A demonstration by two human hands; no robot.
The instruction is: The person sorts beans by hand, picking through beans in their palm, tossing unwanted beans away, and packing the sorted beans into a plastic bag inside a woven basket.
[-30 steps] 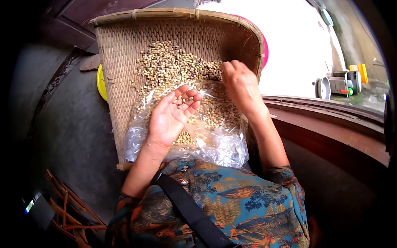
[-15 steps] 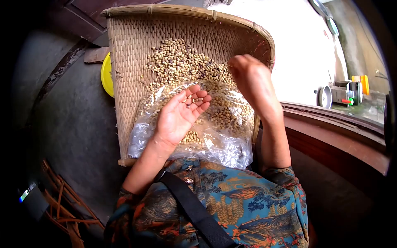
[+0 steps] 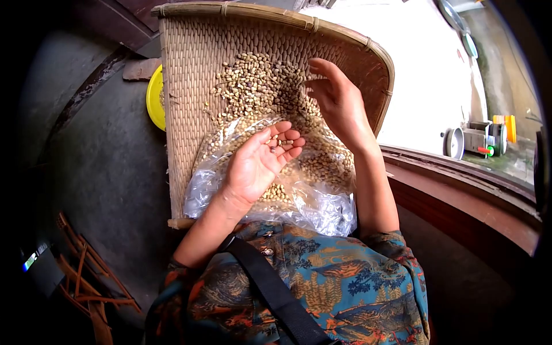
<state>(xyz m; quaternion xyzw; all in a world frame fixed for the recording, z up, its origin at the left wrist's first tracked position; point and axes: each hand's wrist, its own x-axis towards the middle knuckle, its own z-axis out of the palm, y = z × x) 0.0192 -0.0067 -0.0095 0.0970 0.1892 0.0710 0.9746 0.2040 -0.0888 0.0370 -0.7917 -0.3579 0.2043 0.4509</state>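
Note:
My left hand (image 3: pixel 256 167) is palm up and cupped, with a few small beans (image 3: pixel 280 142) lying on its fingers. It is above a clear plastic bag (image 3: pixel 325 210), through which more beans show. My right hand (image 3: pixel 342 109) hovers over the right side of the loose bean pile (image 3: pixel 247 86), thumb and fingers apart, with nothing visible in it. Pale tan beans mixed with dark ones make up the pile. All of this lies in a large woven winnowing basket (image 3: pixel 190 86), its near end against my patterned shirt (image 3: pixel 339 276).
A yellow basin (image 3: pixel 155 100) stands on the floor left of the basket, near a brick (image 3: pixel 141 69). At lower left is a wooden frame (image 3: pixel 95 276). A wooden sill (image 3: pixel 460 195) runs along the right, with a metal machine (image 3: pixel 477 138) beyond it.
My right hand has turned and its fingers have spread from a closed pose, now reaching over the pile's right side. My left hand stays cupped under its beans. The view has shifted slightly.

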